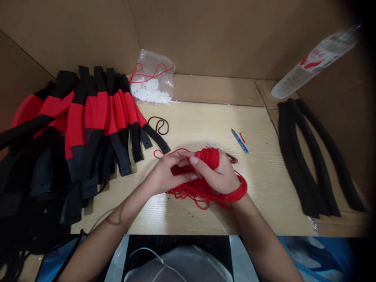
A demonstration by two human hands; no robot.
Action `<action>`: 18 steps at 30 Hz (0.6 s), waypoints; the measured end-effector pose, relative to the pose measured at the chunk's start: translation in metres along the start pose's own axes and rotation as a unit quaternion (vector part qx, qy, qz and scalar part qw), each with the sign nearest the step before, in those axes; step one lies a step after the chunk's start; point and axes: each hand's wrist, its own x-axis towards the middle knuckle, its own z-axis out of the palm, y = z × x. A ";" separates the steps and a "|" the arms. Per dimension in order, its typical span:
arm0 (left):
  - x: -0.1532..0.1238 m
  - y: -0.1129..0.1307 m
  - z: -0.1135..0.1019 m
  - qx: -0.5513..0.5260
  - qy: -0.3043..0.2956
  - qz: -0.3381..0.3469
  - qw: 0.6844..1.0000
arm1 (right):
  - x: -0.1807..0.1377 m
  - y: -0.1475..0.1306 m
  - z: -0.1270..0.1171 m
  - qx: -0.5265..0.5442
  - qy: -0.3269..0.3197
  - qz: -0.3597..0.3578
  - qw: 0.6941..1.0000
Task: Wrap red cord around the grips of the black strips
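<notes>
Red cord is wound in many turns around the fingers of my right hand, which is closed on it. More loops of the cord hang about the right wrist and trail onto the table beneath both hands. My left hand is beside it, its fingers closed on the red cord near the right thumb; the fingertips are partly hidden. Behind my right hand, a small tool with a dark red handle lies mostly covered. Farther back is a short blue pencil-like stick with a scrap of red cord.
Black and red curved strips are piled at the left. A clear bag of small white pieces stands at the back, near a black cord loop. Black strips and a water bottle are at the right. Cardboard walls surround the table.
</notes>
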 end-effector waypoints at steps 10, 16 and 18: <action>0.000 0.009 -0.023 -0.096 0.138 -0.062 0.984 | 0.008 0.004 -0.023 0.169 0.206 0.127 0.956; 0.003 0.004 -0.034 -0.218 0.258 -0.115 0.934 | 0.011 0.000 -0.027 0.201 0.206 0.137 0.948; 0.005 0.000 -0.036 -0.169 0.316 -0.120 0.926 | 0.011 -0.001 -0.027 0.210 0.205 0.140 0.946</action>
